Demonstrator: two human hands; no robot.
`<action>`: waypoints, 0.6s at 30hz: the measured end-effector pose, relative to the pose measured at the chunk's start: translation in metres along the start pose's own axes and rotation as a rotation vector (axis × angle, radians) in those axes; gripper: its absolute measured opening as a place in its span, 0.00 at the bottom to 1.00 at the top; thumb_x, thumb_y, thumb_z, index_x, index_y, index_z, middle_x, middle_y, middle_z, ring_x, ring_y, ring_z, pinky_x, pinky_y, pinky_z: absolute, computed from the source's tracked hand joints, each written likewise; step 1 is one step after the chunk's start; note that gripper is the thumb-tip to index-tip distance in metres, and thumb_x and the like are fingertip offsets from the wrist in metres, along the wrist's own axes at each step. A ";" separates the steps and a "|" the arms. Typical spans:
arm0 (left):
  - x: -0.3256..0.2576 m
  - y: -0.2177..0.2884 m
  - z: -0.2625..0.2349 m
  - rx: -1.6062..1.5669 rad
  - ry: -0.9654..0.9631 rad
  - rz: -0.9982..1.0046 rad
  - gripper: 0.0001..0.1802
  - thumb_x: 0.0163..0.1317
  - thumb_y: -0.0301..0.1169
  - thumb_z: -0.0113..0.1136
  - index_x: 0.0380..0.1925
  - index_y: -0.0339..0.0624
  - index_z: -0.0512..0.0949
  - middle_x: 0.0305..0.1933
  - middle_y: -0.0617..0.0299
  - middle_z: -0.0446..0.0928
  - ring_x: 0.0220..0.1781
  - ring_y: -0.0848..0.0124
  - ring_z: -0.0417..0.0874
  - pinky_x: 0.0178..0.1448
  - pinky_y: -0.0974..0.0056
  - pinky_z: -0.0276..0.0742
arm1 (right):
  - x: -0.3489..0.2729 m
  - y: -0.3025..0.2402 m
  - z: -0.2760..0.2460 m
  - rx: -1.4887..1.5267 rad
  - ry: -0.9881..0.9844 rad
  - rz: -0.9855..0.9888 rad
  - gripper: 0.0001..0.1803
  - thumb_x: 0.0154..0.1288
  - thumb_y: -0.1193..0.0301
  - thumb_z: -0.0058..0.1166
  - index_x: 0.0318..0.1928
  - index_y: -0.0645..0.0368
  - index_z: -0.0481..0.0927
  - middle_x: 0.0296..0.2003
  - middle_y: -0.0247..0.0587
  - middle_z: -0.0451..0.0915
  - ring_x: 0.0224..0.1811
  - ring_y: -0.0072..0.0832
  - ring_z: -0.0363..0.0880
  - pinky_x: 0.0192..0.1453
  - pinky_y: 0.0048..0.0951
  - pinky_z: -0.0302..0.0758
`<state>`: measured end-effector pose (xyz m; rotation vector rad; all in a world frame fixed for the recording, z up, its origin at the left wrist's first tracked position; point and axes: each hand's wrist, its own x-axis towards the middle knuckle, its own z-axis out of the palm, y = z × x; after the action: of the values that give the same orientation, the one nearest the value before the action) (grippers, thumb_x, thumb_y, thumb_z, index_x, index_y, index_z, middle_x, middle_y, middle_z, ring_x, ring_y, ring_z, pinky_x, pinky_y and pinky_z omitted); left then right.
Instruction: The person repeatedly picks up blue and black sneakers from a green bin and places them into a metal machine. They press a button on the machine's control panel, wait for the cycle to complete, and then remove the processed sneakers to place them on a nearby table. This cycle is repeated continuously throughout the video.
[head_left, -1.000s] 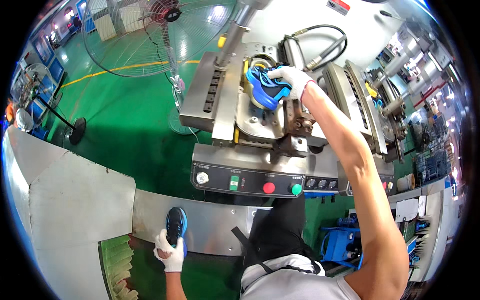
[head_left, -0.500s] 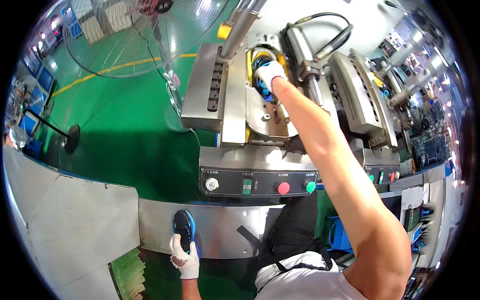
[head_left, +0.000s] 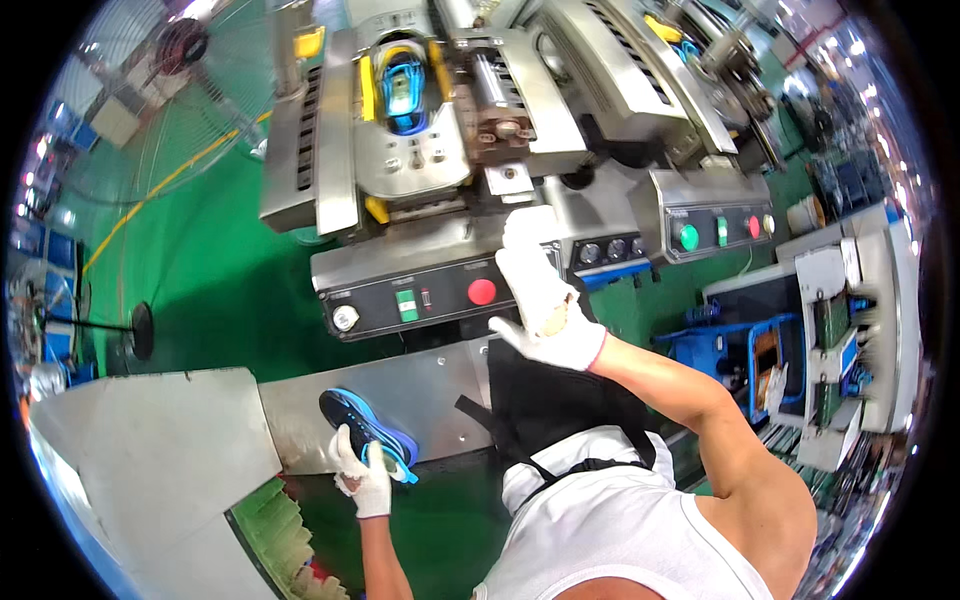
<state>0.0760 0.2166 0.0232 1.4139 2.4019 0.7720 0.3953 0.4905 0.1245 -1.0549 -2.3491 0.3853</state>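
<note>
My left hand (head_left: pixel 364 474), in a white knit glove, grips a black and blue sports shoe (head_left: pixel 350 414) at its heel end. The shoe rests on the steel shelf (head_left: pixel 430 385), toe pointing away to the left. Over the right end of the control panel (head_left: pixel 375 318) is my right hand (head_left: pixel 545 300), gloved too, fingers stretched out and thumb apart, holding nothing. It hides that end of the panel; whether it touches a button cannot be seen. A second blue shoe (head_left: pixel 404 90) sits in the yellow-edged cradle of the machine (head_left: pixel 400 165).
A red button (head_left: pixel 482 292) and a green switch (head_left: pixel 406 305) show on the panel. Another machine (head_left: pixel 610 75) with its own panel stands right. Blue crates (head_left: pixel 700 350) lie beyond my right arm. A grey board (head_left: pixel 160 430) borders the shelf's left; a large fan (head_left: pixel 182 46) stands far left.
My right hand has left the shoe in the machine and come back to the panel. My view has shifted rightward, and the shoe in my left hand is turned more to the left.
</note>
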 end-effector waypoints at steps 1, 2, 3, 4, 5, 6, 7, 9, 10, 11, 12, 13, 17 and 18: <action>0.013 -0.010 -0.003 0.012 -0.048 0.147 0.30 0.66 0.33 0.69 0.67 0.42 0.74 0.65 0.45 0.76 0.65 0.44 0.79 0.70 0.45 0.74 | -0.001 0.012 0.000 -0.164 -0.198 0.103 0.49 0.57 0.62 0.73 0.74 0.70 0.65 0.76 0.69 0.62 0.81 0.65 0.57 0.84 0.62 0.54; 0.028 -0.021 -0.003 0.022 -0.099 0.302 0.26 0.66 0.33 0.69 0.63 0.41 0.78 0.62 0.45 0.78 0.62 0.44 0.80 0.68 0.45 0.74 | -0.001 0.024 -0.002 -0.321 -0.395 0.216 0.48 0.57 0.61 0.72 0.74 0.70 0.66 0.76 0.70 0.62 0.81 0.65 0.57 0.84 0.65 0.52; 0.038 -0.022 -0.002 -0.027 -0.141 0.366 0.14 0.66 0.31 0.67 0.50 0.39 0.83 0.55 0.46 0.81 0.57 0.46 0.82 0.66 0.47 0.75 | -0.021 0.047 0.018 -0.394 -0.265 0.051 0.47 0.56 0.61 0.71 0.73 0.70 0.67 0.75 0.72 0.62 0.81 0.66 0.57 0.84 0.66 0.52; 0.050 -0.010 -0.001 0.001 -0.182 0.400 0.08 0.66 0.31 0.66 0.42 0.39 0.82 0.48 0.49 0.82 0.52 0.49 0.84 0.61 0.47 0.77 | -0.040 0.071 0.032 -0.479 -0.137 -0.097 0.46 0.55 0.61 0.70 0.71 0.70 0.69 0.75 0.73 0.63 0.81 0.66 0.58 0.84 0.67 0.52; 0.053 0.002 -0.002 0.054 -0.167 0.389 0.07 0.67 0.30 0.65 0.40 0.39 0.82 0.45 0.49 0.82 0.51 0.50 0.84 0.59 0.48 0.78 | -0.040 0.057 0.020 -0.257 -0.159 0.001 0.45 0.56 0.61 0.68 0.71 0.71 0.69 0.75 0.73 0.63 0.80 0.66 0.58 0.83 0.70 0.51; 0.055 0.019 0.001 0.093 -0.162 0.396 0.06 0.67 0.30 0.64 0.38 0.40 0.82 0.43 0.50 0.81 0.49 0.50 0.84 0.57 0.48 0.79 | -0.045 0.067 0.030 -0.152 -0.109 0.020 0.47 0.58 0.57 0.67 0.73 0.70 0.67 0.75 0.74 0.62 0.81 0.67 0.57 0.83 0.70 0.49; 0.054 0.026 -0.002 0.056 -0.164 0.387 0.05 0.67 0.30 0.64 0.38 0.40 0.82 0.42 0.50 0.81 0.48 0.51 0.84 0.55 0.49 0.80 | -0.035 0.033 -0.014 -0.088 -0.259 0.082 0.49 0.60 0.56 0.64 0.75 0.72 0.64 0.78 0.72 0.58 0.83 0.64 0.53 0.86 0.63 0.47; 0.063 0.074 0.009 -0.050 -0.189 0.457 0.05 0.68 0.29 0.63 0.37 0.39 0.83 0.42 0.50 0.82 0.47 0.51 0.84 0.54 0.50 0.80 | -0.083 0.041 -0.005 0.194 -0.109 0.013 0.55 0.62 0.50 0.64 0.80 0.68 0.56 0.81 0.71 0.52 0.85 0.64 0.47 0.85 0.65 0.47; 0.060 0.103 0.010 -0.093 -0.208 0.497 0.05 0.68 0.29 0.63 0.37 0.39 0.83 0.42 0.49 0.82 0.46 0.52 0.84 0.53 0.50 0.80 | -0.107 0.035 -0.021 0.316 -0.219 0.109 0.57 0.62 0.48 0.65 0.83 0.63 0.52 0.83 0.65 0.49 0.86 0.63 0.46 0.83 0.68 0.50; 0.056 0.133 0.013 -0.158 -0.213 0.517 0.05 0.68 0.28 0.63 0.37 0.37 0.83 0.43 0.49 0.82 0.46 0.52 0.85 0.53 0.50 0.81 | -0.112 0.015 -0.062 0.380 -0.479 0.281 0.60 0.61 0.47 0.66 0.84 0.59 0.49 0.84 0.60 0.47 0.86 0.62 0.44 0.81 0.69 0.54; 0.053 0.179 0.024 -0.219 -0.268 0.589 0.05 0.68 0.26 0.63 0.39 0.35 0.83 0.44 0.48 0.82 0.46 0.52 0.84 0.53 0.51 0.81 | -0.162 0.027 -0.044 0.493 -0.349 0.222 0.61 0.60 0.46 0.68 0.85 0.57 0.49 0.84 0.60 0.47 0.86 0.61 0.44 0.80 0.69 0.55; 0.048 0.213 0.033 -0.256 -0.301 0.640 0.04 0.68 0.24 0.62 0.39 0.34 0.82 0.44 0.48 0.81 0.47 0.53 0.83 0.54 0.52 0.80 | -0.171 0.015 -0.081 0.529 -0.499 0.314 0.64 0.58 0.45 0.69 0.85 0.56 0.47 0.84 0.60 0.46 0.86 0.60 0.45 0.81 0.67 0.55; 0.021 0.350 0.090 -0.465 -0.483 0.852 0.04 0.68 0.23 0.62 0.41 0.36 0.81 0.43 0.50 0.80 0.47 0.53 0.83 0.56 0.53 0.79 | -0.254 -0.005 -0.091 0.545 -0.107 0.398 0.68 0.56 0.42 0.72 0.85 0.58 0.45 0.84 0.62 0.47 0.86 0.59 0.46 0.86 0.51 0.51; 0.007 0.391 0.100 -0.498 -0.509 0.973 0.05 0.66 0.22 0.64 0.41 0.37 0.81 0.44 0.51 0.81 0.47 0.53 0.84 0.56 0.53 0.80 | -0.270 0.007 -0.076 0.451 0.254 0.323 0.66 0.52 0.46 0.76 0.83 0.61 0.52 0.79 0.63 0.57 0.82 0.57 0.57 0.83 0.48 0.59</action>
<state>0.4053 0.4064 0.1585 2.1612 0.9722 0.9380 0.5927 0.2944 0.0887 -1.1738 -1.7565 0.8059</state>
